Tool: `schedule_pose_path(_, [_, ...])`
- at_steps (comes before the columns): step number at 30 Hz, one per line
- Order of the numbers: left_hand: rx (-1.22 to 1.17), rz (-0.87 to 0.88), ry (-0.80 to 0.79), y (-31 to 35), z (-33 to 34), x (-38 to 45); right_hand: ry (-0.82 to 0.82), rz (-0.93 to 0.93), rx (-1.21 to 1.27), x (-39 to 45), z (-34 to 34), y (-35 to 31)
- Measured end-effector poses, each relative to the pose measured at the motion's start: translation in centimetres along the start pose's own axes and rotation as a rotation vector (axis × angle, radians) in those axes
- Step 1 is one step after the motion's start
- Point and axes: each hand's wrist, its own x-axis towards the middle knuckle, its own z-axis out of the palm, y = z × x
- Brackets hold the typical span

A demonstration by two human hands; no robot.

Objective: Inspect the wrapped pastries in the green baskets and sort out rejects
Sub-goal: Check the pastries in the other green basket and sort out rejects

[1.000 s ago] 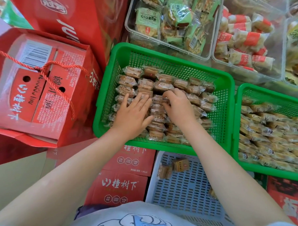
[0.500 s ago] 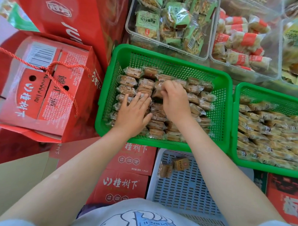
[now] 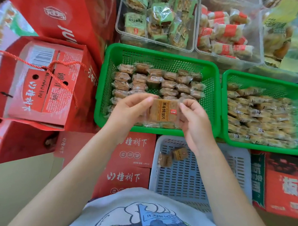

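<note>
**Over the green basket, one pastry held up in both hands**

At far left a red gift box [image 3: 38, 88] sits with its rope handle on top. Next, the left hand [image 3: 127, 112] pinches the left edge of a wrapped pastry [image 3: 163, 111], label up, above the left green basket [image 3: 158, 54] of pastries. The right hand [image 3: 194, 120] pinches its right edge. Below, a grey basket [image 3: 183, 180] holds two pastries. A second green basket [image 3: 264, 77] sits at right, full.
</note>
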Motion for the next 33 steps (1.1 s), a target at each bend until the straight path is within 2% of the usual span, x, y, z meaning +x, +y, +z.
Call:
schedule_pose_path(5, [-0.113, 0.015, -0.048, -0.8, 0.3, -3.0, -0.013, 0.062, 0.146, -3.3, -0.7, 1.1])
schedule_pose_path(10, [-0.072, 0.063, -0.077, -0.9, 1.0, -5.5, -0.006, 0.073, 0.103, -5.8, -1.4, 1.3])
schedule_pose_path(12, [-0.061, 0.076, -0.052, -0.9, 1.4, -6.2, 0.039, -0.012, -0.051, -6.6, -1.7, 1.8])
schedule_pose_path(14, [-0.026, 0.054, 0.024, -1.2, 1.8, -6.6, 0.101, -0.179, -0.33, -7.1, -2.1, 2.5])
schedule_pose_path(16, [0.007, -0.031, 0.089, -1.9, 2.4, -7.0, 0.124, -0.287, -0.419, -7.6, -2.1, 3.1])
schedule_pose_path(19, [-0.038, -0.226, 0.109, -3.0, 2.7, -7.3, 0.154, -0.345, -0.407, -8.3, -2.3, 3.6])
schedule_pose_path(21, [-0.161, -0.3, 0.011, -3.4, 2.6, -7.5, 0.19, -0.358, -0.398, -8.5, -2.9, 3.9])
schedule_pose_path(23, [-0.251, -0.32, -0.099, -3.5, 2.6, -7.9, 0.221, -0.355, -0.372, -8.6, -3.6, 4.2])
schedule_pose_path(26, [-0.274, -0.353, -0.173, -3.7, 2.8, -7.9, 0.224, -0.362, -0.367, -8.8, -4.3, 4.3])
schedule_pose_path(31, [-0.158, -0.325, -0.118, -3.9, 3.2, -7.1, 0.248, -0.359, -0.363, -8.5, -5.1, 4.3])
schedule_pose_path(33, [-0.14, -0.295, -0.084, -4.2, 3.5, -7.1, 0.247, -0.28, -0.262, -8.3, -5.0, 4.1])
